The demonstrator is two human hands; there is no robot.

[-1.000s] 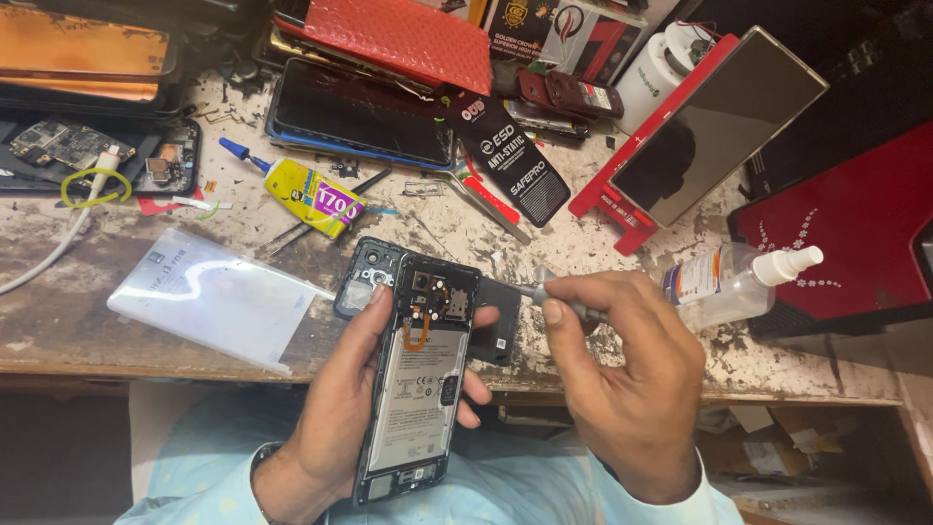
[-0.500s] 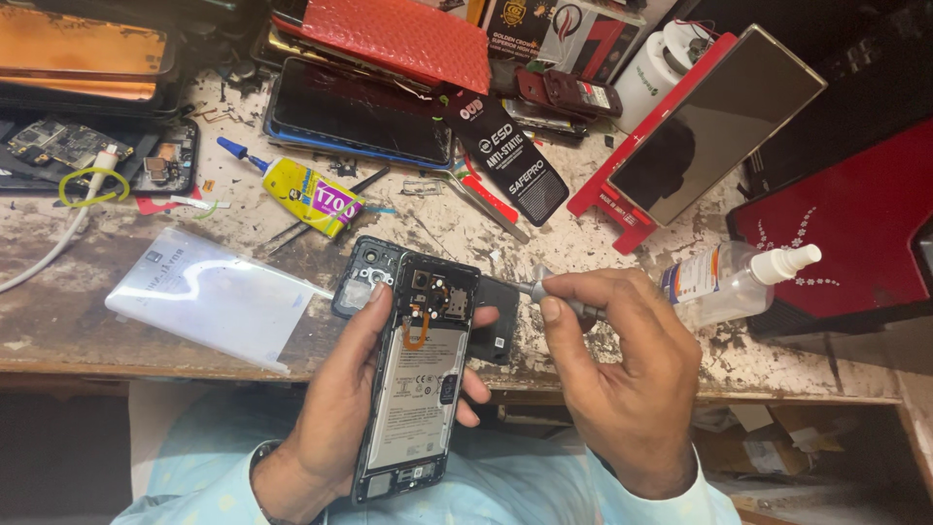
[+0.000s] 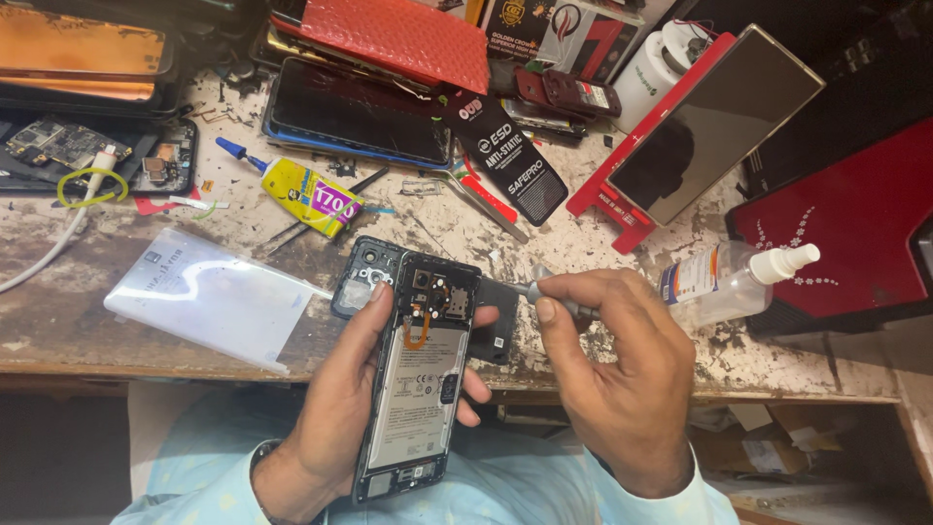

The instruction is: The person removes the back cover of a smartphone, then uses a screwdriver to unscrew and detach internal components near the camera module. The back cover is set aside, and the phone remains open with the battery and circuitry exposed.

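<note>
My left hand (image 3: 335, 408) grips an opened smartphone (image 3: 413, 379) with its back cover off, so the battery and circuit board show. It is held upright over my lap at the bench's front edge. My right hand (image 3: 617, 374) pinches a thin metal tool (image 3: 544, 289) whose tip points left toward the phone's top right corner. A dark back cover part (image 3: 362, 275) lies on the bench just behind the phone.
The worn workbench (image 3: 544, 238) holds a clear plastic film sheet (image 3: 209, 297), a yellow glue tube (image 3: 309, 194), a cracked phone (image 3: 355, 112), black tweezers packaging (image 3: 510, 156), a spray bottle (image 3: 734, 282), a red stand with a screen (image 3: 714, 122) and a white cable (image 3: 58, 233).
</note>
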